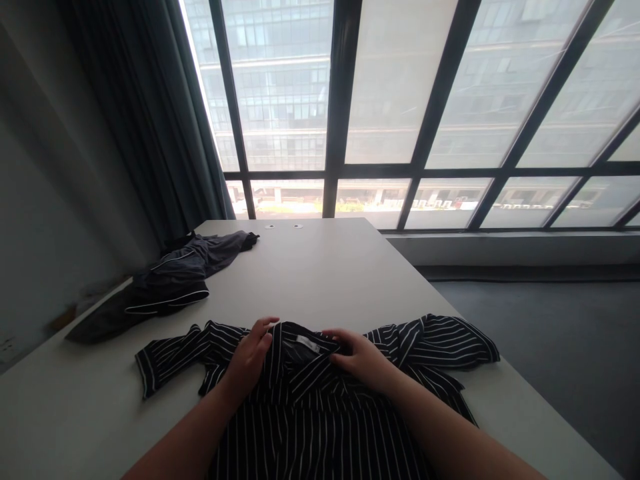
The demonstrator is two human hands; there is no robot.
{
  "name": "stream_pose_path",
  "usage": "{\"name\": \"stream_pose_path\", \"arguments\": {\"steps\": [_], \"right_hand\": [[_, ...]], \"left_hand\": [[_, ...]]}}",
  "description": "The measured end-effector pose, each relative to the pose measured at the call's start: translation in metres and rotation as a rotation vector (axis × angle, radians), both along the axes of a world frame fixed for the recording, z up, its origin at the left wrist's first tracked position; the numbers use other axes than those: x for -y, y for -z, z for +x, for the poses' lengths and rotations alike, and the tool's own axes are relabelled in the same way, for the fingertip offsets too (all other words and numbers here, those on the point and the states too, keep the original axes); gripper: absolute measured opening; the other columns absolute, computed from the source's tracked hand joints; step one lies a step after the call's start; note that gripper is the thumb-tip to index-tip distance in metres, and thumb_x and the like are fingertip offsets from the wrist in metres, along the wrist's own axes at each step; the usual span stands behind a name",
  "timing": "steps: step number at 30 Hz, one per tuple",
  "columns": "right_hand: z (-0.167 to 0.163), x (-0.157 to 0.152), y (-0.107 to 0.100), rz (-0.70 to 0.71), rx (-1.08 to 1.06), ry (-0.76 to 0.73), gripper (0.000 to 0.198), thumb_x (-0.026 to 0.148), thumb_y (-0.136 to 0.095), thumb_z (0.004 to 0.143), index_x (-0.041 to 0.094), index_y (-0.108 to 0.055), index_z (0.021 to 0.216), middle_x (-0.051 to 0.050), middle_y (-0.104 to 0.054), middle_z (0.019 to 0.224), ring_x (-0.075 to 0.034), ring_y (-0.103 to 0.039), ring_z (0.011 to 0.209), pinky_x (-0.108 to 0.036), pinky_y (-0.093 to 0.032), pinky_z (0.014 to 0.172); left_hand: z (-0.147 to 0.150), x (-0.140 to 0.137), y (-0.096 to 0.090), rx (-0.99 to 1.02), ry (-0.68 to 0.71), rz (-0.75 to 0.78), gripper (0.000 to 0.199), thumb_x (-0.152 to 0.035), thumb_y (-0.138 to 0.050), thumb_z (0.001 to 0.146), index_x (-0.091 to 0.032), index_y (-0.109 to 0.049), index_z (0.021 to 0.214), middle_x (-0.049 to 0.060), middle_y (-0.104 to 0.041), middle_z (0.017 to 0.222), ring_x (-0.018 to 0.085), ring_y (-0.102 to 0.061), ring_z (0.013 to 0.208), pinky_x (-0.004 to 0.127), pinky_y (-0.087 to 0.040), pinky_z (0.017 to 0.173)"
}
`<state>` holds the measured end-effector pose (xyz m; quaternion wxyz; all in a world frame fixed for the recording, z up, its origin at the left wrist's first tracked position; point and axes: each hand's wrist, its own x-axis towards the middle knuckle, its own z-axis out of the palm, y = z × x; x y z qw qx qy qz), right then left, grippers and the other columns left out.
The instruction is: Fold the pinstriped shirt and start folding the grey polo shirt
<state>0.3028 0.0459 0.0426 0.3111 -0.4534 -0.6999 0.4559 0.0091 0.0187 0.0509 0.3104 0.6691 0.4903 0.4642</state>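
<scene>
A black dress with white stripes [320, 433] lies face up on the white table, its sleeves spread to both sides and its lower part running out of view at the bottom. Its wrap neckline shows a white label [308, 343] inside the back collar. My left hand [251, 353] grips the left side of the collar, fingers over the edge and thumb on the front. On the opposite side, my right hand [361, 359] pinches the collar's edge between thumb and fingers, close to the label.
Dark grey clothing with white piping [175, 273] lies heaped along the left edge of the white table [320, 267]. Two small round fittings sit at the table's far end. A dark curtain [145, 113] and large windows [280, 87] stand beyond, with grey floor [540, 333] at right.
</scene>
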Motion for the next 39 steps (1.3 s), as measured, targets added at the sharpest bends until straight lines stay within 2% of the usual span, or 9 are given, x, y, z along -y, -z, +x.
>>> {"name": "stream_pose_path", "arguments": {"steps": [4, 8, 11, 16, 20, 24, 29, 35, 39], "right_hand": [[0.0034, -0.0024, -0.0023, -0.006, -0.133, 0.046, 0.045, 0.036, -0.075, 0.084, 0.022, -0.074, 0.127, -0.007, -0.077, 0.118, -0.028, -0.070, 0.113, -0.049, -0.052, 0.110], [0.0054, -0.0052, 0.0007, 0.005, -0.357, 0.204, 0.048, 0.047, -0.082, 0.081, 0.025, -0.071, 0.123, -0.004, -0.072, 0.108, -0.021, -0.070, 0.091, -0.039, -0.059, 0.087], [0.0035, -0.0037, 0.0007, 0.057, -0.415, 0.259, 0.046, 0.051, -0.083, 0.080, 0.025, -0.070, 0.116, -0.003, -0.069, 0.105, -0.018, -0.066, 0.087, -0.034, -0.056, 0.081], [0.0022, -0.0014, -0.0042, 0.081, -0.409, 0.272, 0.050, 0.054, -0.081, 0.084, 0.026, -0.068, 0.123, -0.004, -0.069, 0.104, -0.019, -0.065, 0.091, -0.036, -0.056, 0.087], [0.0023, -0.0033, -0.0069, -0.059, -0.383, 0.088, 0.067, 0.047, -0.088, 0.077, 0.026, -0.063, 0.136, -0.002, -0.072, 0.104, -0.021, -0.069, 0.097, -0.041, -0.056, 0.096], [0.0030, -0.0037, -0.0075, -0.131, -0.297, 0.016, 0.044, 0.051, -0.085, 0.079, 0.020, -0.075, 0.108, -0.007, -0.078, 0.105, -0.028, -0.072, 0.105, -0.047, -0.054, 0.104], [0.0072, -0.0068, -0.0047, -0.099, -0.315, 0.129, 0.051, 0.067, -0.077, 0.082, 0.020, -0.076, 0.102, -0.007, -0.079, 0.100, -0.029, -0.073, 0.102, -0.047, -0.056, 0.101], [0.0062, -0.0055, -0.0033, -0.171, -0.420, 0.146, 0.051, 0.068, -0.074, 0.085, 0.023, -0.070, 0.108, -0.005, -0.076, 0.106, -0.028, -0.070, 0.108, -0.046, -0.053, 0.106], [0.0050, -0.0032, -0.0039, -0.153, -0.382, 0.122, 0.054, 0.067, -0.074, 0.085, 0.025, -0.066, 0.118, -0.002, -0.074, 0.102, -0.025, -0.069, 0.098, -0.041, -0.055, 0.094]], "left_hand": [[0.0027, -0.0019, -0.0009, -0.121, -0.061, 0.023, 0.033, -0.052, -0.059, 0.095, -0.023, -0.067, 0.108, 0.002, -0.076, 0.090, 0.023, -0.072, 0.084, 0.034, -0.055, 0.080], [0.0049, -0.0006, -0.0012, -0.120, -0.174, 0.068, 0.039, -0.057, -0.050, 0.099, -0.023, -0.061, 0.083, -0.004, -0.059, 0.066, 0.017, -0.056, 0.062, 0.028, -0.047, 0.064], [0.0051, 0.0020, -0.0017, -0.131, -0.225, 0.105, 0.042, -0.058, -0.049, 0.099, -0.024, -0.052, 0.074, -0.006, -0.047, 0.059, 0.015, -0.046, 0.056, 0.027, -0.040, 0.058], [0.0057, 0.0029, 0.0009, -0.156, -0.215, 0.128, 0.041, -0.055, -0.048, 0.101, -0.025, -0.046, 0.074, -0.007, -0.041, 0.058, 0.014, -0.041, 0.054, 0.027, -0.035, 0.057], [0.0059, -0.0012, 0.0051, -0.123, -0.244, 0.106, 0.041, -0.057, -0.046, 0.102, -0.025, -0.047, 0.076, -0.007, -0.042, 0.060, 0.015, -0.042, 0.055, 0.028, -0.036, 0.058], [0.0041, -0.0038, 0.0065, -0.126, -0.278, 0.091, 0.046, -0.060, -0.043, 0.102, -0.025, -0.044, 0.072, -0.006, -0.041, 0.060, 0.015, -0.042, 0.056, 0.029, -0.036, 0.059], [0.0012, -0.0037, 0.0065, -0.110, -0.216, 0.073, 0.051, -0.061, -0.038, 0.104, -0.025, -0.043, 0.069, -0.005, -0.043, 0.061, 0.015, -0.043, 0.057, 0.029, -0.037, 0.059], [0.0005, -0.0060, 0.0061, -0.188, -0.050, -0.016, 0.035, -0.057, -0.063, 0.092, -0.023, -0.065, 0.096, 0.000, -0.071, 0.080, 0.022, -0.066, 0.075, 0.032, -0.051, 0.072], [0.0028, -0.0059, 0.0053, -0.162, -0.007, -0.047, 0.034, -0.054, -0.058, 0.097, -0.023, -0.069, 0.106, 0.001, -0.076, 0.089, 0.023, -0.070, 0.082, 0.034, -0.053, 0.079]]}}
